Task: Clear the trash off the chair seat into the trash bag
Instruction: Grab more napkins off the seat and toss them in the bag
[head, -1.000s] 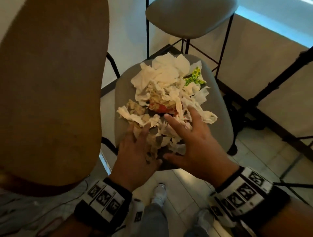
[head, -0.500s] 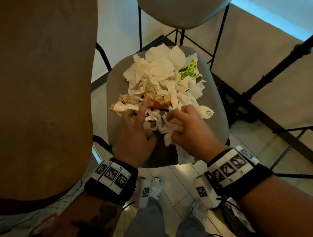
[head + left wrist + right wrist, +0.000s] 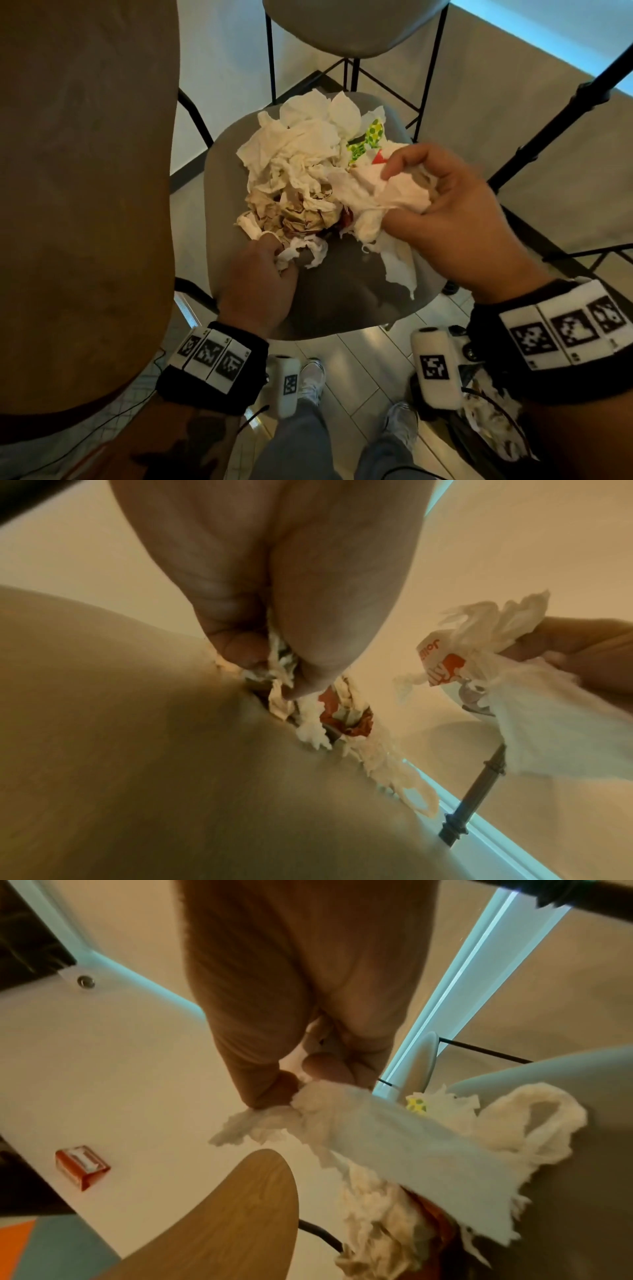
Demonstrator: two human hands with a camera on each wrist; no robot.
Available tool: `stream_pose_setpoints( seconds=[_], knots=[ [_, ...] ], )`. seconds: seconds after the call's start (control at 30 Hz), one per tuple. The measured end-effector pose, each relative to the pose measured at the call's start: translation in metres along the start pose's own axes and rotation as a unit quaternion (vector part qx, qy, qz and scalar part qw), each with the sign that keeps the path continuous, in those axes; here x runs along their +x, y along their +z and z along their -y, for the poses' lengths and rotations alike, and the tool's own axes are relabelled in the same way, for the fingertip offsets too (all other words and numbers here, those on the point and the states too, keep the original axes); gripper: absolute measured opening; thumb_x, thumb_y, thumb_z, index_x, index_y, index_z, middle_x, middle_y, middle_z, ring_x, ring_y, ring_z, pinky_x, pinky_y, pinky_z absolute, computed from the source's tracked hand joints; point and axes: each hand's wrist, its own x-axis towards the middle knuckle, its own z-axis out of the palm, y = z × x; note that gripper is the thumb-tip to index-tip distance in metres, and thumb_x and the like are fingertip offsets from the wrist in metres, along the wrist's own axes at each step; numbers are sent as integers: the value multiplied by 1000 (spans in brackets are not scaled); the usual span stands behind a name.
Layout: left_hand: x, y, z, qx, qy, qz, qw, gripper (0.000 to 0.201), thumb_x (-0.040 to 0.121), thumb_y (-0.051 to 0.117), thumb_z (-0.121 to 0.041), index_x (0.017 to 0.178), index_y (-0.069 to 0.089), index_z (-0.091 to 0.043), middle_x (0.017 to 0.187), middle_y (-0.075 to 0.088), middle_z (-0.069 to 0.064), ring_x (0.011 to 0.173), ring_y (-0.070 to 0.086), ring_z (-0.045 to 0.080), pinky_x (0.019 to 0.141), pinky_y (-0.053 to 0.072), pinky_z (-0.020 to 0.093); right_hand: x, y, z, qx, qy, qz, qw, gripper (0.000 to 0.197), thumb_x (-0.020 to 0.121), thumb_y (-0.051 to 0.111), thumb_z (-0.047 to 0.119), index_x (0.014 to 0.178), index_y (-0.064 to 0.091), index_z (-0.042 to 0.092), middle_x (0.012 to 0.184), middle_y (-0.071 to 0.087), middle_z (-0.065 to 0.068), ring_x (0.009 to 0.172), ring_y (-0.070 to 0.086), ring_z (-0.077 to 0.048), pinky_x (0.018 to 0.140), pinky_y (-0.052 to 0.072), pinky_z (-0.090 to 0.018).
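right hand (image 3: 442, 209) clenched around a wad of tissues (image 3: 387, 202), raised over the chair seat (image 3: 342, 291). left hand (image 3: 257, 284) pinches scraps near the front edge, likely gathering; trash pile (image 3: 301, 178) covers the back half.

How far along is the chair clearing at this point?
Early. Done: the grey chair seat shows a bare front patch. In hand: the right hand grips a wad of white tissue; the left hand pinches paper scraps. Left: the crumpled white and brown paper pile remains.
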Motion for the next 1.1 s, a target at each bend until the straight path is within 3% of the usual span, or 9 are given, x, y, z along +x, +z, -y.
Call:
stream_pose_setpoints(
  seconds=[0.13,0.37,0.5,0.6,0.67,0.77,0.87,1.0,1.1],
  knots=[
    [-9,-17,-8,-48,22,-55,997,22,92,69,-15,87,49,-21,78,52,0,73,51,19,56,32,22,5,-13,4,23,-23,-24,999,38,74,78,6,103,63,26,116,67,5,99,61,-15,89,47,-48],
    [-49,-55,-26,-151,92,-100,979,24,91,61,-18,77,41,-22,68,41,-11,59,42,8,59,35,21,-6,-35,11,72,-18,-36,997,39,71,73,12,103,62,32,127,63,7,104,62,-21,78,50,-37],
    [-75,-64,-32,-148,79,-78,983,31,89,70,-11,74,45,-21,62,48,4,54,49,21,49,36,21,-39,-47,-9,108,30,-34,993,41,69,75,13,103,63,32,135,59,7,116,64,-26,69,58,-31],
    [-95,-65,-52,-151,112,-54,981,27,85,74,-26,74,48,-25,62,54,2,57,56,19,49,42,22,-81,-69,-26,151,83,-72,982,42,73,74,0,99,64,31,132,59,5,92,69,-10,55,54,-21],
    [-103,-58,-74,-167,153,0,974,23,81,65,-43,75,48,-29,63,55,0,52,56,17,47,46,30,-119,-90,-39,144,124,-118,975,43,73,72,-2,97,64,32,128,59,5,77,65,-3,52,53,-19],
    [-110,-29,-115,-165,227,128,951,17,79,64,-47,76,49,-40,66,59,-11,49,59,10,43,49,29,-183,-125,-70,116,181,-178,960,42,74,72,-1,99,65,33,122,64,15,94,70,-19,69,64,-44],
    [-124,25,-164,-185,294,236,908,23,83,66,-36,74,46,-27,68,54,-5,50,56,13,44,45,24,-253,-153,-118,118,270,-241,925,41,73,80,7,97,65,37,123,67,6,102,70,-27,81,60,-58],
    [-129,141,-205,-123,333,408,841,26,85,74,-9,77,50,-15,68,49,-4,62,54,14,53,41,18,-338,-164,-192,197,350,-358,843,43,65,87,2,98,65,19,111,71,-2,98,71,-27,74,64,-40],
    [-136,250,-221,-27,312,494,811,22,87,72,-10,82,52,-17,74,57,-1,65,60,18,58,55,42,-392,-162,-256,195,439,-407,777,33,82,72,-7,108,62,12,100,62,-1,70,66,-15,47,54,-24]
  ],
)
